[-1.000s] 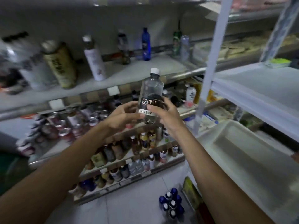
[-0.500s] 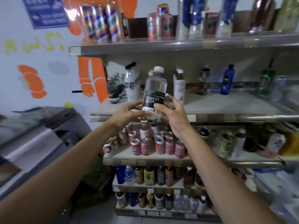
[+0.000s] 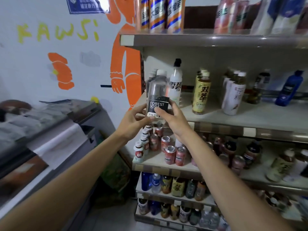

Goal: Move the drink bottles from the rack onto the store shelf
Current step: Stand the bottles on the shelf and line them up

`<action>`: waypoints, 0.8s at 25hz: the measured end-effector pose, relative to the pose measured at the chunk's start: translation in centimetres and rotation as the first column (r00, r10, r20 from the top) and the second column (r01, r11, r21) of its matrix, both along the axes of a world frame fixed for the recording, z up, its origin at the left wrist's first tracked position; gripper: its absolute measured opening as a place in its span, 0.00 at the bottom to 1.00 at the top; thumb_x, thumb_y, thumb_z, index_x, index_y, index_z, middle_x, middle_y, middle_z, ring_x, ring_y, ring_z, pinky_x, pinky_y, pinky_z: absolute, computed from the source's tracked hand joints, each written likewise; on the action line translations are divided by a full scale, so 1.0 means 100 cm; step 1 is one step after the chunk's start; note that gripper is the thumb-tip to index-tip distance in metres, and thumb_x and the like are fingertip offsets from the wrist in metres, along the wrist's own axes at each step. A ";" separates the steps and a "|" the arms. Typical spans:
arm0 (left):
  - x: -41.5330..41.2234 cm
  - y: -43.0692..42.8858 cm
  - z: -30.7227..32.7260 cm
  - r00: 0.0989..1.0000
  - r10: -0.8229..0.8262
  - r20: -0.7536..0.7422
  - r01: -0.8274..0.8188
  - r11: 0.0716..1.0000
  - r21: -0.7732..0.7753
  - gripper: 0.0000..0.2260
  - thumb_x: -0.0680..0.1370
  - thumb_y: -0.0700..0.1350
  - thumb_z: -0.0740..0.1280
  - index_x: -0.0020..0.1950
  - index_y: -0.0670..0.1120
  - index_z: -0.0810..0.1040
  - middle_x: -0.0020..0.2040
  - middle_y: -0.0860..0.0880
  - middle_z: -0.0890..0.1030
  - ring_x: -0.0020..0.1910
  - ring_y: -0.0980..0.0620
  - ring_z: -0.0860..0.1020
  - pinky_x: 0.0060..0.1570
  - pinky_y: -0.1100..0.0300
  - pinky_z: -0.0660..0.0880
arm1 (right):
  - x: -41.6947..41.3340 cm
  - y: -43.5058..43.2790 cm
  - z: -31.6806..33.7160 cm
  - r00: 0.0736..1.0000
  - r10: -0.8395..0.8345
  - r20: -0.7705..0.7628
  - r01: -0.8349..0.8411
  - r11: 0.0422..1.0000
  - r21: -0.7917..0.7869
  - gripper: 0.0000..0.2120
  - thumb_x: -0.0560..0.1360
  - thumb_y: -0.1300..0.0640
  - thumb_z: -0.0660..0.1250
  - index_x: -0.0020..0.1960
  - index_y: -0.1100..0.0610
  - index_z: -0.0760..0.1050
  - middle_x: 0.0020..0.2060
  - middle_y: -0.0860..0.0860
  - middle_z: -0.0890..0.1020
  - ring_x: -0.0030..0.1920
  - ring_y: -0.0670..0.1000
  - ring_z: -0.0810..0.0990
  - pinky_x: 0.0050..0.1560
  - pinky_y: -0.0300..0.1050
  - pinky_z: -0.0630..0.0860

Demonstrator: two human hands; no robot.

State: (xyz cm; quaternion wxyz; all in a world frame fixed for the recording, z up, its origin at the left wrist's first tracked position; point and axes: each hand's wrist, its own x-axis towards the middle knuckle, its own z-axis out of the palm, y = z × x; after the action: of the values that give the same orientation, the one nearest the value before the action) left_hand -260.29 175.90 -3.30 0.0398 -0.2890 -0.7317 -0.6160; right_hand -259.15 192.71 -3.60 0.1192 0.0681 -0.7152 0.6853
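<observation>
I see both hands gripping one clear drink bottle (image 3: 157, 95) with a black "FOREST SODA" label. My left hand (image 3: 133, 121) wraps its lower part from the left, and my right hand (image 3: 172, 120) pinches it from the right. The bottle stands upright at the front left corner of the store shelf (image 3: 250, 118), just in front of similar clear bottles (image 3: 152, 77) and beside a white bottle (image 3: 175, 85). I cannot tell whether its base touches the shelf.

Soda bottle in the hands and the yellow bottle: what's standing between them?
A white bottle with a black cap stands between the soda bottle and the yellow bottle, on the shelf, in the head view.
</observation>
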 end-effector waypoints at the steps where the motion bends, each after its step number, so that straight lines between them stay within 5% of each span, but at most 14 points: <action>1: -0.009 -0.007 -0.006 1.000 0.029 -0.012 -0.029 1.000 -0.007 0.20 0.73 0.46 0.72 0.64 0.56 0.75 0.50 0.36 0.80 0.44 0.49 0.82 0.50 0.54 0.80 | -0.006 -0.006 -0.003 1.000 -0.013 0.018 0.012 0.999 0.044 0.29 0.69 0.43 0.76 0.66 0.45 0.69 0.58 0.47 0.81 0.58 0.48 0.80 0.61 0.48 0.77; 4: -0.034 -0.018 -0.021 0.997 0.077 -0.011 -0.077 0.997 -0.006 0.21 0.74 0.47 0.73 0.64 0.59 0.73 0.50 0.41 0.82 0.46 0.50 0.82 0.52 0.54 0.79 | -0.031 -0.010 -0.012 0.996 -0.069 0.056 0.059 0.986 0.157 0.26 0.70 0.44 0.76 0.64 0.45 0.69 0.51 0.42 0.81 0.55 0.46 0.81 0.56 0.44 0.78; 7: -0.063 -0.018 -0.034 0.999 0.039 0.001 -0.038 0.997 -0.071 0.22 0.76 0.43 0.70 0.68 0.56 0.71 0.50 0.45 0.81 0.50 0.49 0.82 0.52 0.56 0.79 | -0.059 -0.009 -0.017 0.988 -0.123 0.091 0.104 0.977 0.188 0.38 0.64 0.42 0.78 0.68 0.50 0.69 0.54 0.46 0.83 0.54 0.47 0.82 0.57 0.47 0.79; 11: -0.115 -0.011 -0.040 0.992 0.095 -0.086 -0.111 0.970 -0.215 0.25 0.79 0.50 0.66 0.75 0.53 0.65 0.61 0.52 0.79 0.53 0.55 0.81 0.54 0.57 0.78 | -0.106 -0.004 -0.014 0.983 -0.175 0.047 0.161 0.962 0.219 0.22 0.67 0.47 0.78 0.58 0.51 0.79 0.46 0.42 0.85 0.46 0.39 0.83 0.46 0.37 0.77; 15: -0.160 -0.012 -0.043 0.968 0.089 -0.235 -0.196 0.854 -0.482 0.24 0.82 0.53 0.58 0.77 0.52 0.58 0.69 0.50 0.72 0.61 0.53 0.75 0.63 0.52 0.71 | -0.160 0.002 -0.010 0.953 -0.302 0.023 0.286 0.923 0.260 0.26 0.64 0.44 0.79 0.57 0.50 0.75 0.50 0.43 0.82 0.50 0.44 0.80 0.53 0.43 0.75; 20: -0.201 -0.013 -0.057 0.947 0.049 -0.318 -0.244 0.752 -0.612 0.25 0.80 0.60 0.47 0.77 0.59 0.58 0.73 0.49 0.69 0.72 0.49 0.65 0.71 0.46 0.59 | -0.201 0.005 -0.030 0.930 -0.365 0.053 0.324 0.877 0.356 0.28 0.64 0.46 0.79 0.58 0.52 0.71 0.51 0.45 0.80 0.52 0.49 0.79 0.55 0.47 0.76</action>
State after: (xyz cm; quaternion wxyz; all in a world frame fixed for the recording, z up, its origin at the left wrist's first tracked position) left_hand -280.37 174.62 -8.96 0.0908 -0.3109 -0.9054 -0.2744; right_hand -279.26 193.19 -6.62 0.1830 -0.0814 -0.8292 0.5218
